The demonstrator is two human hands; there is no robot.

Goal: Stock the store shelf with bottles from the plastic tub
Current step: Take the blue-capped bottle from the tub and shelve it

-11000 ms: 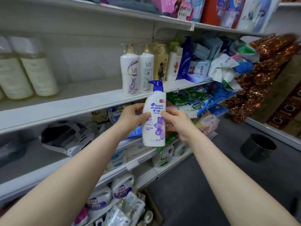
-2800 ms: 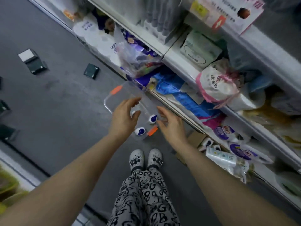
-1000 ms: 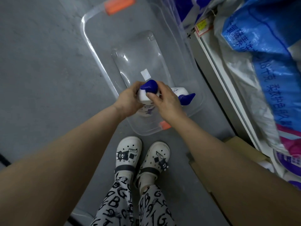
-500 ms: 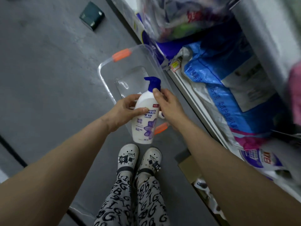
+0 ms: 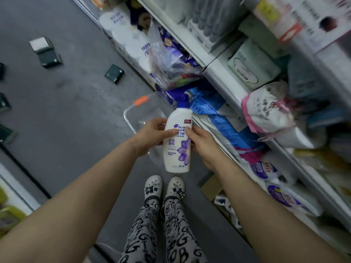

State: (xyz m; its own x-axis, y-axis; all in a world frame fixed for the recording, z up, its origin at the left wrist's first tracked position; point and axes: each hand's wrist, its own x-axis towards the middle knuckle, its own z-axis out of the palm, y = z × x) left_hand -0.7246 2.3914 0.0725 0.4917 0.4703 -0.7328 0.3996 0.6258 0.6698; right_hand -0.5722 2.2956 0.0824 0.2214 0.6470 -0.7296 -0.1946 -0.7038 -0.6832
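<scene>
A white shampoo bottle (image 5: 177, 147) with a blue pump cap and a purple flower label is held upright in the air above the floor. My left hand (image 5: 152, 134) grips its left side, thumb across the label. My right hand (image 5: 202, 143) grips its right side. Below and behind it sits the clear plastic tub (image 5: 131, 115) with an orange handle clip, on the grey floor against the shelf base. The bottle and my hands hide most of the tub's inside.
Store shelves (image 5: 220, 76) run along the right, crammed with bags, tissue packs and detergent pouches. Small dark boxes (image 5: 114, 74) lie on the floor at the left. A cardboard box (image 5: 211, 186) sits near my right foot. My feet stand below the bottle.
Both hands took a bottle out of the tub and lifted it. In the last half second it rose further and the camera pulled back from the floor.
</scene>
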